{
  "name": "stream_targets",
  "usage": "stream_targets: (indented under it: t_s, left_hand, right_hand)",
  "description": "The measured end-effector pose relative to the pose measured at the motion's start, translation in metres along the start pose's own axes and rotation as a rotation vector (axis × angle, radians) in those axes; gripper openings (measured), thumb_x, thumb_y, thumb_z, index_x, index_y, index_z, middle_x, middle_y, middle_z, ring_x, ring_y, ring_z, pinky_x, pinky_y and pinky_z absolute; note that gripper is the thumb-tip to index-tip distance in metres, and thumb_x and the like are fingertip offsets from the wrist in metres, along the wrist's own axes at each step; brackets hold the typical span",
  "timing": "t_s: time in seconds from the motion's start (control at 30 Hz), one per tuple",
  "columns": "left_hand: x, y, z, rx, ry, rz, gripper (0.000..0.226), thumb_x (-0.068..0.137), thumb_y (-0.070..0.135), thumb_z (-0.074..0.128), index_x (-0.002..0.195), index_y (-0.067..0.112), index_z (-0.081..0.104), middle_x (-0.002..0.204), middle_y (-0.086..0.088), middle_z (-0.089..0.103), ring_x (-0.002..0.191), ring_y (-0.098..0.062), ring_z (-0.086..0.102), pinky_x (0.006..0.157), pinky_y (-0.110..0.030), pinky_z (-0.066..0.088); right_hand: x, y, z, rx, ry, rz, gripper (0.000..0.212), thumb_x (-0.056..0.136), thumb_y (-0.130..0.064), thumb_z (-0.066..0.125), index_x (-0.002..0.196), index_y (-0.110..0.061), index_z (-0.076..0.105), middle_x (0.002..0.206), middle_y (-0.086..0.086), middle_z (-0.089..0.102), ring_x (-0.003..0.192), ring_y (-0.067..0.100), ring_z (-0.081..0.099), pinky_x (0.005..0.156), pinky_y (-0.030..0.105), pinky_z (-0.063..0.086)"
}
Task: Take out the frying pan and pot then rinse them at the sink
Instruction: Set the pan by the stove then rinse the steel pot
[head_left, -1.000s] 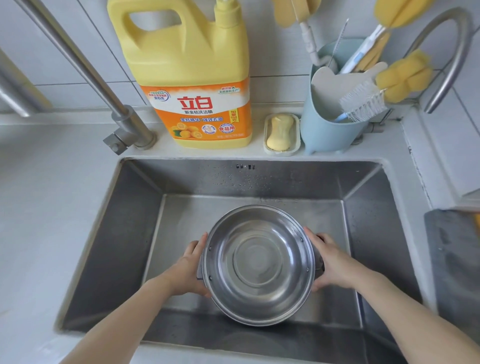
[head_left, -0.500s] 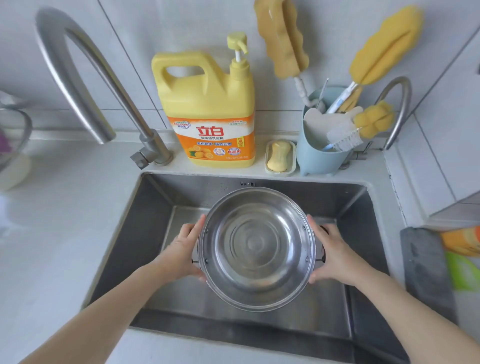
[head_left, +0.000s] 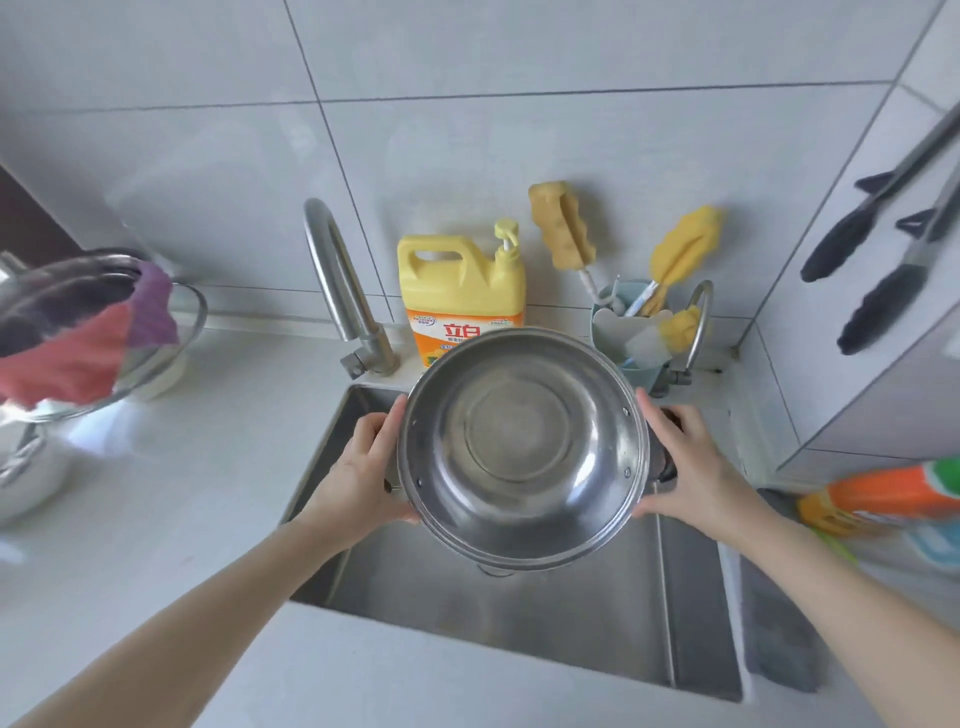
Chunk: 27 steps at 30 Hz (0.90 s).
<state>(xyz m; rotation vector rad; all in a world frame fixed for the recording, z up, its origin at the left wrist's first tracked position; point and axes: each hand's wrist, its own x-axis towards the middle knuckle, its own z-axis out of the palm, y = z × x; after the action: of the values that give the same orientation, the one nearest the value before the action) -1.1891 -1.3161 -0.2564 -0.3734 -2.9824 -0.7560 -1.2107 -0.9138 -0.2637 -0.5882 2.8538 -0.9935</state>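
Note:
A shiny steel pot (head_left: 522, 447) is held up above the steel sink (head_left: 519, 608), its open mouth facing me and its inside empty. My left hand (head_left: 363, 467) grips its left side handle. My right hand (head_left: 685, 462) grips the right handle, which shows dark under the fingers. The pot hides the back wall of the sink. A curved steel faucet (head_left: 337, 291) stands at the sink's back left corner, its spout to the left of the pot. No frying pan is in view.
A yellow detergent jug (head_left: 460, 291) stands behind the pot. A blue caddy (head_left: 631, 332) with yellow sponge brushes sits at the back right. A wire rack with cloths (head_left: 88, 332) is on the left counter. Black tongs (head_left: 878, 249) hang right; an orange bottle (head_left: 883, 493) lies below.
Both hands have lifted the pot from low in the sink up above its rim and toward the back. My view has pulled back and up, showing more wall and counter.

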Motion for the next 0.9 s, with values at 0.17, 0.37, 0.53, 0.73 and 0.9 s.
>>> stream_targets:
  t_s: [0.17, 0.37, 0.53, 0.73, 0.9]
  left_hand:
    - [-0.004, 0.035, -0.039, 0.148, 0.419, 0.229, 0.138, 0.05, 0.041, 0.093, 0.156, 0.028, 0.005, 0.127, -0.007, 0.038, 0.098, -0.026, 0.058, 0.075, -0.037, 0.056]
    - [0.015, 0.07, -0.107, 0.244, 0.747, 0.449, 0.119, 0.072, 0.034, 0.085, 0.156, 0.024, 0.002, 0.126, -0.017, 0.038, 0.093, -0.04, 0.061, 0.077, -0.044, 0.059]
    - [0.031, 0.093, -0.165, 0.398, 0.995, 0.565, 0.116, 0.063, 0.026, 0.093, 0.149, 0.014, 0.016, 0.121, -0.02, 0.038, 0.114, -0.022, 0.039, 0.103, -0.021, 0.037]
    - [0.041, 0.121, -0.217, 0.429, 1.067, 0.636, 0.122, 0.062, 0.023, 0.092, 0.152, 0.02, 0.009, 0.122, -0.018, 0.034, 0.115, -0.014, 0.031, 0.094, -0.032, 0.041]
    - [0.042, 0.132, -0.234, 0.456, 1.076, 0.613, 0.128, 0.061, 0.024, 0.093, 0.153, 0.022, 0.005, 0.122, -0.018, 0.035, 0.098, -0.022, 0.044, 0.075, -0.033, 0.053]
  right_hand:
    - [-0.005, -0.03, -0.053, -0.141, 0.323, -0.237, 0.145, 0.049, -0.014, 0.097, 0.148, -0.057, -0.001, 0.123, -0.01, 0.027, 0.097, 0.001, 0.038, 0.097, 0.003, 0.026]
    - [0.007, -0.074, -0.125, -0.317, 0.701, -0.516, 0.102, 0.059, -0.023, 0.089, 0.142, -0.021, 0.029, 0.12, 0.016, 0.034, 0.106, 0.016, 0.044, 0.108, 0.006, 0.023]
    - [0.019, -0.113, -0.173, -0.363, 0.899, -0.765, 0.085, 0.082, -0.035, 0.065, 0.152, -0.034, 0.016, 0.117, 0.021, 0.032, 0.106, 0.012, 0.043, 0.103, 0.018, 0.037]
    - [0.032, -0.132, -0.213, -0.431, 1.013, -0.816, 0.073, 0.073, -0.026, 0.076, 0.13, -0.003, 0.038, 0.13, 0.01, 0.033, 0.123, -0.001, 0.034, 0.107, 0.019, 0.036]
    - [0.037, -0.143, -0.228, -0.465, 1.028, -0.81, 0.074, 0.068, -0.021, 0.079, 0.128, -0.002, 0.039, 0.119, 0.022, 0.031, 0.106, 0.013, 0.041, 0.105, 0.016, 0.035]
